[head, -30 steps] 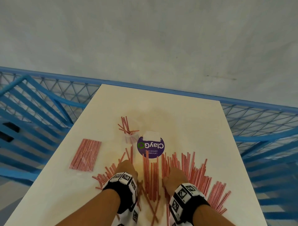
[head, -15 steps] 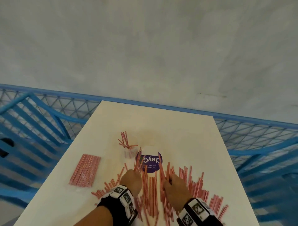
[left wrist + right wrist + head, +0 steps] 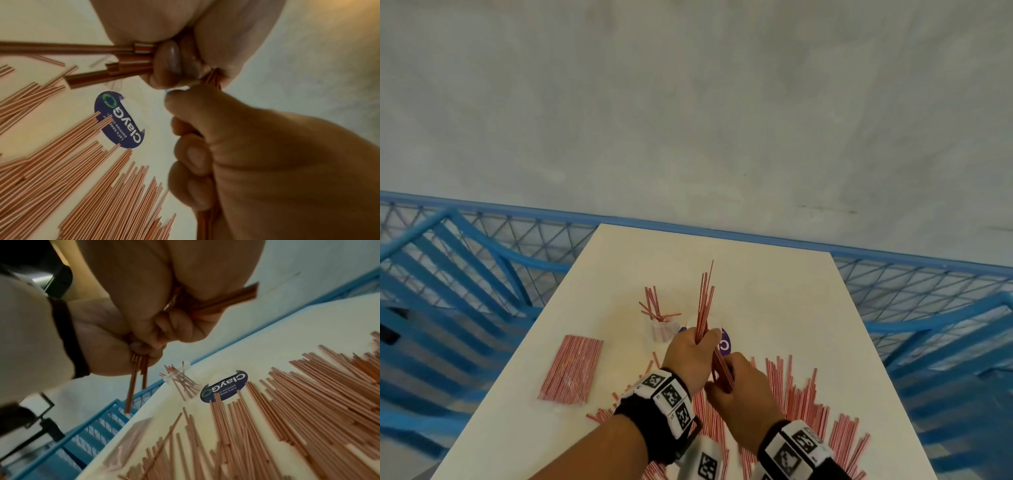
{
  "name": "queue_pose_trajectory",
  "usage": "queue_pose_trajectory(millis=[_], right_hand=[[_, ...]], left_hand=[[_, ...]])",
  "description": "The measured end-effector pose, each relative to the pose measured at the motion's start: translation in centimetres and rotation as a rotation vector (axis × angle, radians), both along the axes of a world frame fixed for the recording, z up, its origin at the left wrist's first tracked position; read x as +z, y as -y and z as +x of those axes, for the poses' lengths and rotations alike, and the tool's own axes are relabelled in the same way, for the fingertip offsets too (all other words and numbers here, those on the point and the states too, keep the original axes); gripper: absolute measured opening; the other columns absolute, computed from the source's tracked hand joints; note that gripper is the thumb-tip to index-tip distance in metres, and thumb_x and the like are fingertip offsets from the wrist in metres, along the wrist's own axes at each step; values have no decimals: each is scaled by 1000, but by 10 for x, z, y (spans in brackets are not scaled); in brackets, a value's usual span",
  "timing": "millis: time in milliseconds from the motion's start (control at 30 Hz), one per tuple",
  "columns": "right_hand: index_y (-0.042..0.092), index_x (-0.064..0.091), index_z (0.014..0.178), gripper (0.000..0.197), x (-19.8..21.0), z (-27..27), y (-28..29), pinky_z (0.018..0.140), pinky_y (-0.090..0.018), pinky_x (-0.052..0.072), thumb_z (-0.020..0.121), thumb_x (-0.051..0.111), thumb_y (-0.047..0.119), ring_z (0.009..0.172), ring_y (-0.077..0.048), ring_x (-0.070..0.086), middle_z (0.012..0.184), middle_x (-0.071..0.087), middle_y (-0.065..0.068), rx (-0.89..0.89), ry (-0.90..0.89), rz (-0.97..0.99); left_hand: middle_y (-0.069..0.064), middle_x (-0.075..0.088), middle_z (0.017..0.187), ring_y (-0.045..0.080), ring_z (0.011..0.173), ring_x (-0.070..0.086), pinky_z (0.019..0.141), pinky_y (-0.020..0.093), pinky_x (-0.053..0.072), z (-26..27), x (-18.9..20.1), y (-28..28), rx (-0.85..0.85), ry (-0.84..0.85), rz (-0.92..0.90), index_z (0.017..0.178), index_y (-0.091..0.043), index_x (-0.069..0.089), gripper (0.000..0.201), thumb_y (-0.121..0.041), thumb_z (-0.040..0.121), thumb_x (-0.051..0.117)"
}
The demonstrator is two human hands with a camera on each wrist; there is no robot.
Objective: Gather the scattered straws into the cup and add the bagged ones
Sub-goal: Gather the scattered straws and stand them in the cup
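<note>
My left hand (image 3: pixel 693 346) grips a bundle of red-and-white straws (image 3: pixel 704 301) above the table, their tips pointing up and away. My right hand (image 3: pixel 724 382) holds the same bundle at its lower end. In the left wrist view my curled left fingers (image 3: pixel 191 162) wrap the straws, and the straw ends (image 3: pixel 92 48) stick out of the right hand. A clear cup (image 3: pixel 662 330) holding a few straws stands just left of the hands. The bagged straws (image 3: pixel 573 368) lie flat at the left. Many loose straws (image 3: pixel 801 401) fan out under and right of my hands.
A round purple sticker (image 3: pixel 725 345) lies on the white table (image 3: pixel 756 274) beside the cup. Blue mesh railing (image 3: pixel 517 240) surrounds the table on three sides. A grey wall (image 3: pixel 688 102) rises behind it.
Both hands have lifted off the table with a bundle of straws gathered between them. They have come together, and the straws now stand up above the sticker.
</note>
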State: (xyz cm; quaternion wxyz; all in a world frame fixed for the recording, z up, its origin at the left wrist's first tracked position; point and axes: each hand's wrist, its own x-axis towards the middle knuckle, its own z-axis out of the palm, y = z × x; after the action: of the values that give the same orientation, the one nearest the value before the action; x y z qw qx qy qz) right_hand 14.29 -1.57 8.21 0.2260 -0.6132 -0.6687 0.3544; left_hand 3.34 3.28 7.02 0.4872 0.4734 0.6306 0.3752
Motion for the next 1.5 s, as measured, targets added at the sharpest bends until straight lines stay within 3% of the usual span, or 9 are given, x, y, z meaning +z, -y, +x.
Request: queue_pose_trajectory(millis=[267, 467, 600, 733, 833, 967, 1067, 1200, 1500], right_hand=[[24, 44, 69, 30, -2, 10, 3, 62, -24, 40, 94, 50, 39, 57, -7, 41, 65, 46, 7, 172, 61, -221], [25, 52, 74, 21, -9, 25, 12, 61, -15, 41, 95, 49, 30, 63, -2, 47, 75, 54, 10, 92, 113, -235], [16, 55, 72, 31, 3, 48, 3, 57, -32, 39, 97, 38, 20, 55, -7, 43, 67, 51, 3, -144, -66, -231], [28, 67, 104, 30, 36, 44, -10, 87, -36, 50, 97, 41, 41, 96, -11, 59, 101, 67, 6, -277, -459, -272], [41, 62, 115, 29, 52, 32, -19, 103, -46, 37, 92, 47, 53, 118, -11, 51, 120, 61, 12, -298, -609, -330], [48, 57, 123, 41, 57, 28, -22, 112, -58, 18, 83, 55, 60, 134, -16, 38, 141, 48, 6, -253, -742, -422], [44, 53, 128, 68, 58, 32, -22, 112, -58, 16, 65, 60, 68, 130, -16, 43, 136, 53, 5, -194, -799, -458], [20, 56, 124, 53, 68, 42, -33, 105, -52, 40, 90, 38, 57, 112, -22, 62, 114, 70, -5, -333, -973, -319], [5, 63, 107, 59, 70, 25, -37, 89, -44, 54, 96, 34, 55, 90, -26, 72, 93, 75, -13, -482, -847, -263]], left_hand=[[1, 39, 55, 17, 47, 41, 46, 25, 38, -9, 24, -12, 29, 128, 54, 73, -13, 43, 32, -33, 98, 42], [3, 55, 58, 17, 44, 49, 46, 26, 41, -10, 30, -16, 91, 265, 33, 76, -10, 51, 33, -32, 98, 43], [11, 61, 60, 24, 48, 56, 46, 29, 49, -11, 32, -10, 25, 405, 9, 90, -1, 51, 20, -17, 99, 43], [3, 58, 60, 19, 52, 54, 51, 29, 44, -3, 19, -2, -103, 250, 2, 98, -10, 59, 25, -29, 99, 43], [-1, 70, 85, 19, 79, 65, 75, 36, 52, 1, 13, 4, -223, 76, 99, 90, -27, 65, 37, -57, 91, 44], [-7, 53, 57, 9, 50, 46, 57, 24, 42, -1, 28, 14, -374, 41, 192, 73, -24, 62, 42, -61, 87, 47], [-14, 49, 52, 0, 41, 40, 48, 18, 35, -7, 35, 15, -439, 75, 165, 70, -33, 59, 30, -47, 94, 48], [-5, 37, 56, 9, 44, 31, 45, 23, 29, -9, 35, 13, -536, 159, 40, 73, -20, 48, 30, -37, 98, 47], [-8, 44, 67, 7, 55, 40, 55, 24, 38, 5, 43, 21, -760, -288, 200, 81, -29, 39, 20, -28, 101, 38]])
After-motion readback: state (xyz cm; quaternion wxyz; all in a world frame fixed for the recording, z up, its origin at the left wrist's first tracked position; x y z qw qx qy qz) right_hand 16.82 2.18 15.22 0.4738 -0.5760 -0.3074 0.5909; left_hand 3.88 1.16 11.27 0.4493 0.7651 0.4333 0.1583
